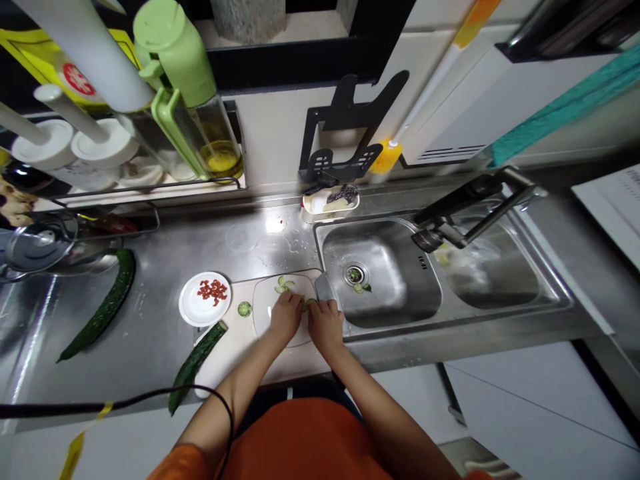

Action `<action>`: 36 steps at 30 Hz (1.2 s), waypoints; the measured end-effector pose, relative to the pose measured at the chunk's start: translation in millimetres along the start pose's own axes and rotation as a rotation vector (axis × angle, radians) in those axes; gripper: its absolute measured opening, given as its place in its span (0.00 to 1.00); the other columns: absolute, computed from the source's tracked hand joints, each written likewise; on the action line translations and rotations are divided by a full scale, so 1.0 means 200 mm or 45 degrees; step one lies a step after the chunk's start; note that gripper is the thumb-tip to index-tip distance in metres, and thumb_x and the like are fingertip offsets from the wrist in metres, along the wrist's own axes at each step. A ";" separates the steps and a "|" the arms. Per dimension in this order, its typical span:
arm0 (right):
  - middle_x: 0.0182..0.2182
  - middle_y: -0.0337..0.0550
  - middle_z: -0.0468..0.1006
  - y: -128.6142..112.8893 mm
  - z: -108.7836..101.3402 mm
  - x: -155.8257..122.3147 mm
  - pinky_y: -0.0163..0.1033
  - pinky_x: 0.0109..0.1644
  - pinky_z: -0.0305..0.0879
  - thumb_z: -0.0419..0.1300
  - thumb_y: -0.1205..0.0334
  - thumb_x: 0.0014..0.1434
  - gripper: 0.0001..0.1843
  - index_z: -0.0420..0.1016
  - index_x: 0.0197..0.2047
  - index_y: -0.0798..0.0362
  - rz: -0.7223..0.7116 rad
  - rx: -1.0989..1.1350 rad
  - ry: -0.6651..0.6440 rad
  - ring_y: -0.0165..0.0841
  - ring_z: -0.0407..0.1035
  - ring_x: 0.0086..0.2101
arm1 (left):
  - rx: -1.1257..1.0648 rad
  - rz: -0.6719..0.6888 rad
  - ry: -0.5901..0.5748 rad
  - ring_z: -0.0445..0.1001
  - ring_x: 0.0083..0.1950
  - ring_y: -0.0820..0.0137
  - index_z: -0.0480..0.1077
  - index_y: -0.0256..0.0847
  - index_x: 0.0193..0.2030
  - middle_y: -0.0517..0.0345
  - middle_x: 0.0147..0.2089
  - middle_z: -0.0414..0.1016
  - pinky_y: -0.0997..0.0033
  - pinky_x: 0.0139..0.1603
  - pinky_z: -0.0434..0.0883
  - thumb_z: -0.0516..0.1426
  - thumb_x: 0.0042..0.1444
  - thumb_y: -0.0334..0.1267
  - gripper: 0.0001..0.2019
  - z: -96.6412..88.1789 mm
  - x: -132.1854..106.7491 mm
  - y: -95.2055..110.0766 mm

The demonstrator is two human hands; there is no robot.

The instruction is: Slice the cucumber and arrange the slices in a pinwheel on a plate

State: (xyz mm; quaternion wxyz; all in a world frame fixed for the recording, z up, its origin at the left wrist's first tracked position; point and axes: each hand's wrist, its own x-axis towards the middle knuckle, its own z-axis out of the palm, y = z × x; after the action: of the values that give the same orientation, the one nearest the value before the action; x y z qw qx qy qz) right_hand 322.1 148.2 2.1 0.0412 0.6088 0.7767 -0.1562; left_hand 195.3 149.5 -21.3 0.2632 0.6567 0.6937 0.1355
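My left hand (287,317) and my right hand (325,325) meet over a pale, square-cornered plate (263,319), which rests on a white cutting board (235,350). The fingers of both are pinched together at small green cucumber slices (309,303), partly covered by the fingertips. More cucumber slices (284,285) lie fanned out near the plate's far side. A grey blade-like piece (324,287) shows just beyond my right hand. Left of the plate are a cucumber end piece (245,309) and a cut cucumber (197,367) lying across the board's edge.
A white plate (187,303) of diced red pieces stands left, with a whole cucumber (103,313) further left. On the right is a steel double sink (385,313) with green scraps and a faucet (450,223). A black cable (150,395) crosses my left arm.
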 end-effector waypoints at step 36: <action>0.37 0.42 0.74 -0.05 0.02 -0.19 0.39 0.41 0.52 0.54 0.66 0.62 0.08 0.75 0.39 0.49 -0.321 0.114 -0.032 0.37 0.59 0.45 | 0.260 -0.608 0.145 0.74 0.38 0.67 0.67 0.37 0.52 0.45 0.49 0.71 0.70 0.36 0.67 0.48 0.61 0.35 0.15 -0.36 -0.30 -0.39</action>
State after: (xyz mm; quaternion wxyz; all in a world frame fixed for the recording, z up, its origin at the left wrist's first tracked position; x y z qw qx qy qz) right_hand 320.9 109.9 10.4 0.0037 0.5054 0.8388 -0.2023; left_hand 91.4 93.2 7.9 0.1806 0.4888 0.8527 0.0358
